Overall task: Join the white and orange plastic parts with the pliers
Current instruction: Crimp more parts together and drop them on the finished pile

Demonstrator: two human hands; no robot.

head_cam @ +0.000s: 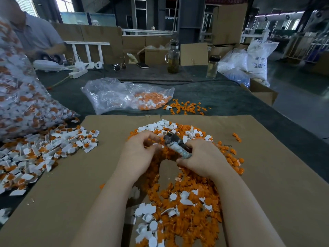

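- Clear plastic bag point(23, 97) at the far left of the table point(222, 97), packed with joined white-and-orange pieces.
- Pile of joined pieces point(44, 150) just right of the bag, spread over the table edge and the left edge of the cardboard sheet point(277, 175).
- A second person's sleeve point(37, 34) at upper left, behind the table.
- White power strip point(78, 72) on the far side of the table.
- Second clear bag point(124, 95) behind the cardboard, partly filled with orange and white parts.
- Left hand point(140, 150) over the centre of the cardboard. Its fingers point(151, 139) are curled inward around a small item at the pliers' head; the item is too blurred to identify.
- Orange plastic parts point(187, 207) in a large heap under and around both hands.
- White plastic parts point(147, 211) mixed into the heap, in clusters near the bottom edge and beyond the hands.
- Pliers point(175, 144) between the hands, head pointing up-left, blurred.
- Right hand point(201, 157) gripping the pliers' handles, fingers wrapped round them.
- Loose orange pieces point(187, 106) on the table behind the cardboard.
- Glass pitcher point(173, 56) and glass bottle point(212, 66) at the far side of the table.
- White sack point(258, 57) at upper right, beside the table.
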